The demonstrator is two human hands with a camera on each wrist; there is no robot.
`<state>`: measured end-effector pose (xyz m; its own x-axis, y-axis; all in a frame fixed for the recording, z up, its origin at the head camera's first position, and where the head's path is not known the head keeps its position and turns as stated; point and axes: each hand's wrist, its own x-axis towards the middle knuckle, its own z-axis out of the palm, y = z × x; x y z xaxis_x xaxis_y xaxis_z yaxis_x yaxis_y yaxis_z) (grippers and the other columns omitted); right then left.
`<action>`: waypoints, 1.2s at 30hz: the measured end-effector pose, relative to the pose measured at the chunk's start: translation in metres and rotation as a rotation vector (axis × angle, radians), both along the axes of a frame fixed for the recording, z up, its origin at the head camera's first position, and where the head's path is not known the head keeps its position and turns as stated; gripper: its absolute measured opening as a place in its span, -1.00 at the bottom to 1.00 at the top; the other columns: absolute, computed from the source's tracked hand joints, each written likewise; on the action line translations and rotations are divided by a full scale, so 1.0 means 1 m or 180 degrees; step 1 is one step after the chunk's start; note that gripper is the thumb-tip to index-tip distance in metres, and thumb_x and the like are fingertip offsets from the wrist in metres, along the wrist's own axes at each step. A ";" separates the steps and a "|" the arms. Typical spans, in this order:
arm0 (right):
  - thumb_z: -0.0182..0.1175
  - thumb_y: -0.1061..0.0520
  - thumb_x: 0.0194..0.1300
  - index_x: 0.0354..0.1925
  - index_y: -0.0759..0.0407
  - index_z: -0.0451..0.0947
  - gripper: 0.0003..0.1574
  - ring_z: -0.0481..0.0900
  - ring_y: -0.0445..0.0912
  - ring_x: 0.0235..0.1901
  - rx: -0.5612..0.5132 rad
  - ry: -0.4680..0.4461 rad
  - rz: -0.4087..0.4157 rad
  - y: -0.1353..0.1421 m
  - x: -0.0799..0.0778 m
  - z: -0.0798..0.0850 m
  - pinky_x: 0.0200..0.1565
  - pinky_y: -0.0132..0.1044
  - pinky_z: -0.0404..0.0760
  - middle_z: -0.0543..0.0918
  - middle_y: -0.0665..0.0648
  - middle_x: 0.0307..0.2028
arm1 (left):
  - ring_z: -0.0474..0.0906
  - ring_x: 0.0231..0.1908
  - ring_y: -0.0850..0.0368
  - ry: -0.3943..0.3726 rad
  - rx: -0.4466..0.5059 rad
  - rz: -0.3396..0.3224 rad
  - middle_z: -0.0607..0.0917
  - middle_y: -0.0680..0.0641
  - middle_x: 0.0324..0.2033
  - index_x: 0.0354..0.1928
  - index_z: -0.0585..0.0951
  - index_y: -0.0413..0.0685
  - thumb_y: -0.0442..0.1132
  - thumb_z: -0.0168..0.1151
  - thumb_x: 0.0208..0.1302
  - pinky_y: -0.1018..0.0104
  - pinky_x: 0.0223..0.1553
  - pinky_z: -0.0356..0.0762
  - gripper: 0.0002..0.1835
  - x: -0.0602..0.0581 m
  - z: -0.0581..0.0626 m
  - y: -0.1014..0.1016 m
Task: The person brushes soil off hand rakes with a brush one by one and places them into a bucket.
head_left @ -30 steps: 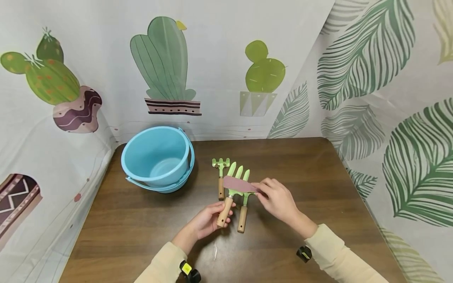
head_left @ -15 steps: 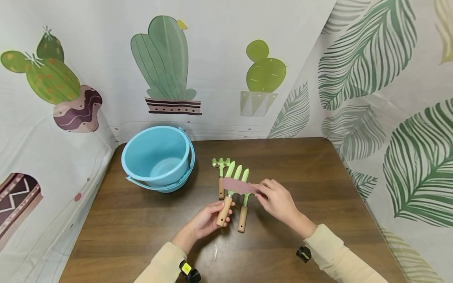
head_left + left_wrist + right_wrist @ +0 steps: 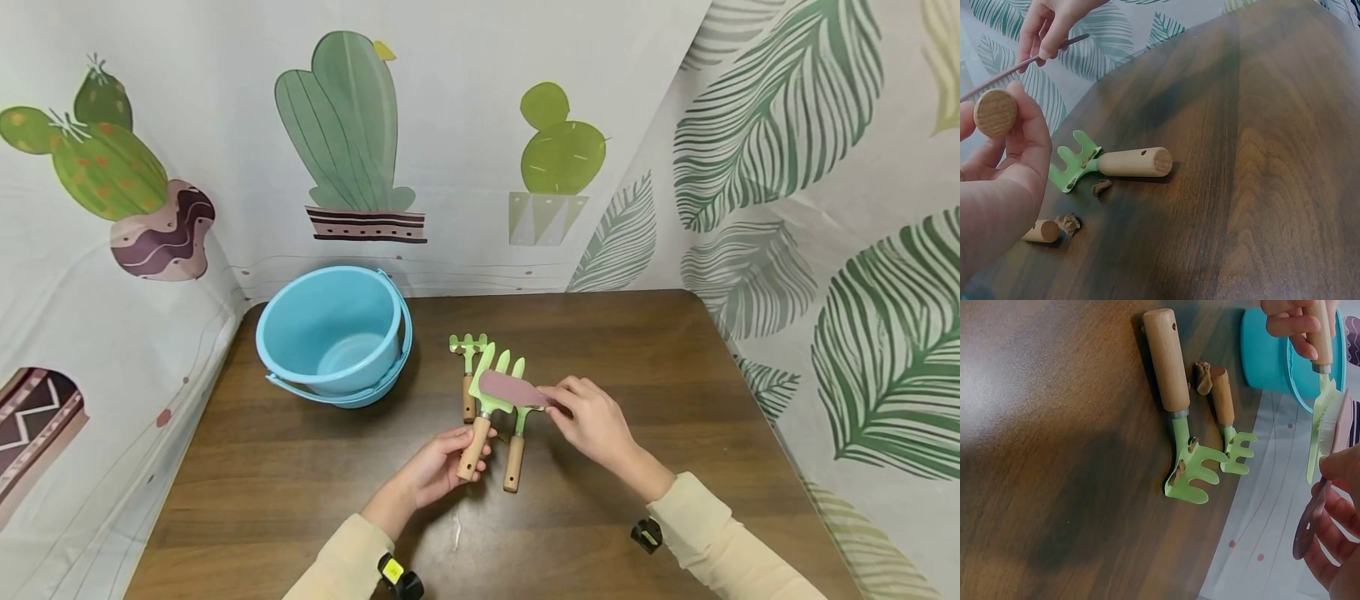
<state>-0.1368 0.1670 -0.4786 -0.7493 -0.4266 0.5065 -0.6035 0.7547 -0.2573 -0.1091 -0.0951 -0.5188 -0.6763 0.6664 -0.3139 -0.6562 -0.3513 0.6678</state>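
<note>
Printed cloth with cacti and palm leaves hangs behind and to both sides of a dark wooden desk. At its far left stands a blue bucket, tipped toward you, with nothing visible inside.

Right of the bucket, your left hand curls its fingers round the wooden handle of a green hand fork and holds it up off the desk, prongs pointing away from you. That handle is the right place for your grip: round, plain wood, likely dry and not slippery. The tool looks small and light, and its painted prongs seem stiff, so it should not flex under rubbing.

Two more green tools lie flat on the desk beneath: a small rake just beyond the raised one, and a second fork beside it, with small brown scraps near their handles.

Further right, your right hand pinches one end of a thin pinkish-brown sheet, which looks like sandpaper, laid across the raised fork's head. It looks thin and bendable, so a pinch close to the working end would probably keep it from buckling.
</note>
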 end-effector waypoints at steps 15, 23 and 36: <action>0.39 0.19 -0.05 -0.17 0.05 0.66 -0.63 0.43 -0.14 -0.46 0.0015 -0.0007 -0.0239 0.009 -0.004 0.000 -0.48 -0.30 0.45 0.59 -0.01 -0.40 | 0.52 -0.39 0.20 0.0131 -0.0080 -0.0067 0.53 -0.04 -0.25 0.18 0.32 -0.24 -0.15 -0.16 0.41 0.40 -0.32 0.50 -0.59 0.003 -0.002 -0.001; 0.36 0.22 -0.05 -0.19 0.07 0.66 -0.65 0.45 -0.12 -0.48 -0.0031 0.0131 -0.0372 0.016 -0.007 0.000 -0.49 -0.27 0.45 0.59 0.01 -0.41 | 0.53 -0.40 0.21 0.0185 -0.0091 -0.0126 0.55 -0.03 -0.27 0.22 0.28 -0.33 -0.14 -0.14 0.40 0.40 -0.32 0.50 -0.53 0.006 -0.003 -0.004; 0.36 0.23 -0.04 -0.16 0.09 0.65 -0.64 0.48 -0.06 -0.46 -0.0071 0.0049 -0.0616 0.029 -0.010 0.002 -0.48 -0.21 0.46 0.60 0.05 -0.40 | 0.53 -0.39 0.21 0.0251 -0.0194 -0.0124 0.56 -0.01 -0.27 0.17 0.35 -0.26 -0.18 -0.16 0.41 0.39 -0.31 0.50 -0.60 0.006 -0.007 -0.013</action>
